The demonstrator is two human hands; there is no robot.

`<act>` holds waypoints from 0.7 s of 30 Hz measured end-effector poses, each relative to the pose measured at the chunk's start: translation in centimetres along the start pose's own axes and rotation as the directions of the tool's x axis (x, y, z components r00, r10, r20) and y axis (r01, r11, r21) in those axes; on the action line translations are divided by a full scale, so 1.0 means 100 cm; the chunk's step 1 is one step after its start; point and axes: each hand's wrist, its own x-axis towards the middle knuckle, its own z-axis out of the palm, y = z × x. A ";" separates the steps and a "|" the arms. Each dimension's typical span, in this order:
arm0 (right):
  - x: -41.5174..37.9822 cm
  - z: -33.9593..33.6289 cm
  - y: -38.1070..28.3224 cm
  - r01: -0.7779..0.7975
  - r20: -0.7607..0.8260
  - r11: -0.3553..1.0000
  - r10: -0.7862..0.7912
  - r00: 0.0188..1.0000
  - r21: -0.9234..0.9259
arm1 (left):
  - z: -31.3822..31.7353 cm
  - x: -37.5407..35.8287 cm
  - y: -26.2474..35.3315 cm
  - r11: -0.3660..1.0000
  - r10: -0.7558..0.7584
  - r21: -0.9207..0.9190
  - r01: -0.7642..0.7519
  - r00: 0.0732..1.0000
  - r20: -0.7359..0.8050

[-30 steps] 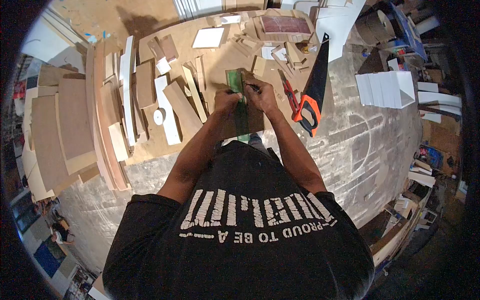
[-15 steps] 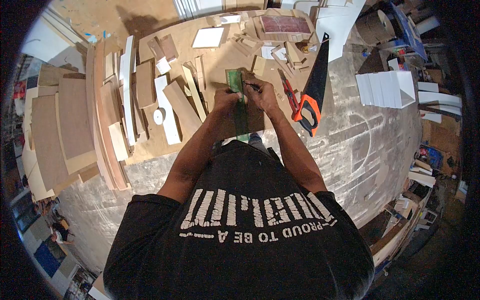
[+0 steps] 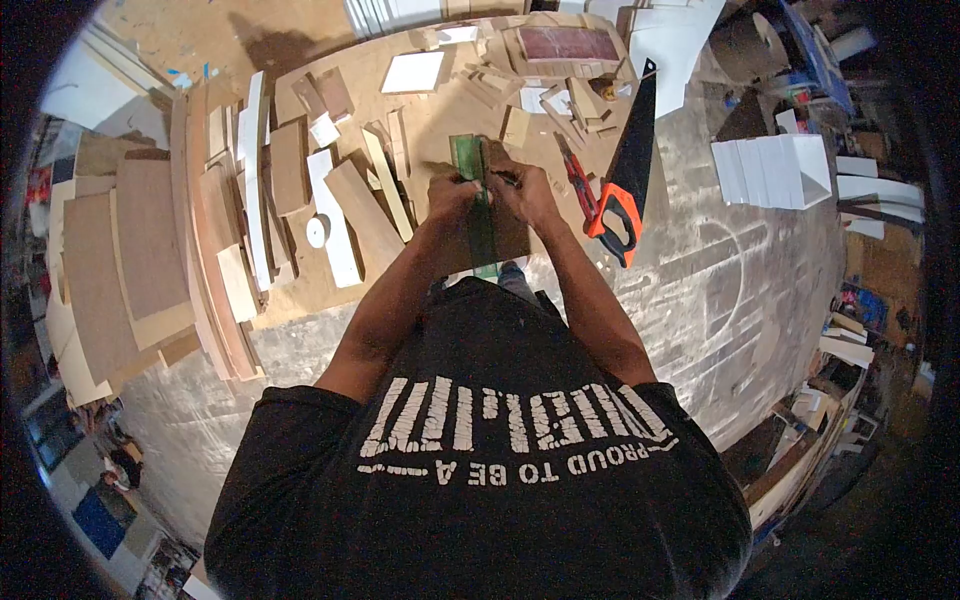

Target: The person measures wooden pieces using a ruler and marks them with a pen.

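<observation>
Green strip: we have a long, flat, see-through green strip (image 3: 483, 235) lying on a smooth brown board (image 3: 513, 243), its near end jutting past the board's edge.
Left hand: our left hand (image 3: 455, 196) bears on the strip, fingers curled (whether it pinches or only presses, we cannot tell).
Right hand: our right hand (image 3: 526, 190) has its fingers closed around a slim dark tool (image 3: 509, 181), just beside the strip.
Cutting tools: right of our hands lie a red cutter (image 3: 577, 188) and a handsaw (image 3: 633, 145), its dark blade tapering from a looped orange-and-black handle.
Wood: to our left, thin brown and pale strips (image 3: 290, 165) lie along the plywood tabletop (image 3: 433, 118), near a glossy white strip (image 3: 335, 225) with a round white disc (image 3: 317, 232) at its side.
Far side: offcuts (image 3: 493, 88), a white panel (image 3: 413, 73) and a maroon panel (image 3: 568, 44) crowd the surface.
In the way: our hands hide the strip's middle.
</observation>
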 end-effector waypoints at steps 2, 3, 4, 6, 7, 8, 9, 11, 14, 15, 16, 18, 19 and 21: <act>-0.009 -0.001 0.002 0.042 0.019 0.997 -0.041 0.999 -0.060 | 0.004 -0.012 0.020 0.995 -0.011 0.097 0.015 0.999 -0.045; -0.014 -0.001 0.004 0.063 0.029 0.994 -0.061 0.998 -0.089 | 0.005 -0.015 0.025 0.993 0.006 0.120 0.001 0.998 -0.057; -0.018 0.000 0.005 0.045 0.038 0.996 -0.042 0.998 -0.076 | 0.005 -0.013 0.024 0.988 0.017 0.156 -0.005 0.997 -0.075; -0.027 0.002 0.006 0.009 0.055 0.999 -0.007 0.998 -0.051 | 0.005 -0.008 0.019 0.971 0.035 0.241 -0.006 0.992 -0.118; -0.031 0.002 0.007 0.024 0.047 0.999 -0.023 0.999 -0.040 | 0.004 -0.004 0.014 0.957 0.043 0.289 0.000 0.989 -0.144; -0.035 0.003 0.007 0.040 0.037 0.999 -0.039 0.999 -0.030 | 0.004 -0.001 0.009 0.955 0.038 0.296 0.012 0.986 -0.163; -0.038 0.004 0.008 0.055 0.027 0.998 -0.054 0.998 -0.019 | 0.005 0.000 0.007 0.952 0.033 0.304 0.024 0.983 -0.182; -0.043 0.006 0.010 0.101 -0.004 0.994 -0.101 0.995 -0.033 | 0.006 0.003 0.002 0.953 0.036 0.301 0.028 0.979 -0.203; -0.049 0.008 0.015 0.081 0.013 0.996 -0.081 0.997 -0.044 | 0.005 0.011 -0.009 0.953 0.050 0.301 0.016 0.976 -0.211; -0.050 0.007 0.012 0.060 0.029 0.997 -0.059 0.998 -0.046 | 0.006 0.008 -0.005 0.947 0.049 0.321 0.022 0.976 -0.213; -0.053 0.007 0.009 0.050 0.026 0.998 -0.050 0.998 -0.038 | 0.007 0.005 0.000 0.940 0.049 0.341 0.028 0.976 -0.215; -0.058 0.006 0.002 0.032 0.021 0.999 -0.032 0.999 -0.021 | 0.007 0.004 0.003 0.936 0.038 0.351 0.040 0.976 -0.212; -0.059 0.007 0.002 0.013 0.005 1.000 -0.013 1.000 -0.011 | 0.008 0.005 0.003 0.934 0.033 0.356 0.045 0.977 -0.211; -0.061 0.012 0.001 -0.025 -0.026 1.000 0.025 0.999 0.011 | 0.004 0.007 0.000 0.936 0.050 0.351 0.012 0.985 -0.165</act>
